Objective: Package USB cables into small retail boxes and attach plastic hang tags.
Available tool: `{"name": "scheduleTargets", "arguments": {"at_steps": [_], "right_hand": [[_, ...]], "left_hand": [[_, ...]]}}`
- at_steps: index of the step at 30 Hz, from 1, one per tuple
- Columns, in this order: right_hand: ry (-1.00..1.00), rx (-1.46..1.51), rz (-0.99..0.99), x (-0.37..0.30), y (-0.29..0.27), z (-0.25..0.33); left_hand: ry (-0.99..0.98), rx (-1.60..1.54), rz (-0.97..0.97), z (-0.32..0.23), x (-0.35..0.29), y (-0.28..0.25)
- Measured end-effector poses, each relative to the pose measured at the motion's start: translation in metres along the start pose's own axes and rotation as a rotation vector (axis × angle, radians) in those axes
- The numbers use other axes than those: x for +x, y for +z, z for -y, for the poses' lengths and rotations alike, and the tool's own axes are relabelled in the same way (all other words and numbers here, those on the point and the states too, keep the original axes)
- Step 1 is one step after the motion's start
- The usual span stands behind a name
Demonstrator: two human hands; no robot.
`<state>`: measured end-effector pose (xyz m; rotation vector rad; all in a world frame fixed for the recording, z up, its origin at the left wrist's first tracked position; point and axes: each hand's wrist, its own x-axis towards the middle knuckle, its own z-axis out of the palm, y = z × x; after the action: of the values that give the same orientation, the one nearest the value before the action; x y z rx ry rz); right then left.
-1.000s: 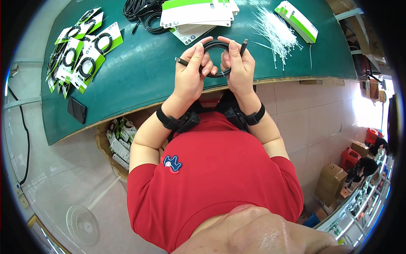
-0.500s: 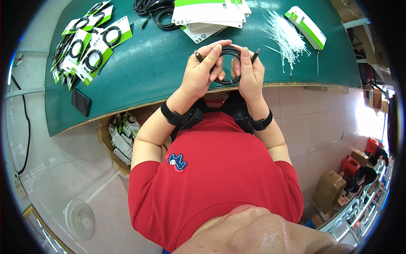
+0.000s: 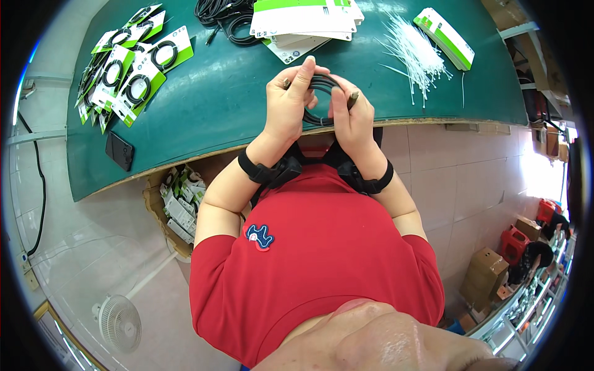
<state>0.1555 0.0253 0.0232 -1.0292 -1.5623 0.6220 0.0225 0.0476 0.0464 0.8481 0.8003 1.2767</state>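
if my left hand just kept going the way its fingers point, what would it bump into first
Probably the stack of white-and-green cards. The left hand holds the black cable coil with fingers pointing up the picture, across a bare strip of green table. Height above the table is unclear.

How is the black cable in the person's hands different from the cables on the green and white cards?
The black cable is bare, while the carded cables sit fixed on cards. The black cable is held above the table edge by the left hand and right hand; the carded cables lie on the green table. Both are black and coiled.
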Motion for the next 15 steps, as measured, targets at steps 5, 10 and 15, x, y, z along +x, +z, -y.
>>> {"name": "scheduleTargets", "arguments": {"at_steps": [5, 10, 15], "right_hand": [[0.592, 1.288, 0.257, 0.010, -0.017, 0.013], [0.722, 0.840, 0.296, 0.005, -0.018, -0.006], [0.558, 0.765, 0.542, 0.011, -0.022, -0.001]], "left_hand": [[0.088, -0.166, 0.120, -0.012, 0.001, -0.006], [0.165, -0.062, 0.238, 0.001, 0.005, -0.013], [0.467, 0.271, 0.434, -0.004, 0.006, -0.011]]}}
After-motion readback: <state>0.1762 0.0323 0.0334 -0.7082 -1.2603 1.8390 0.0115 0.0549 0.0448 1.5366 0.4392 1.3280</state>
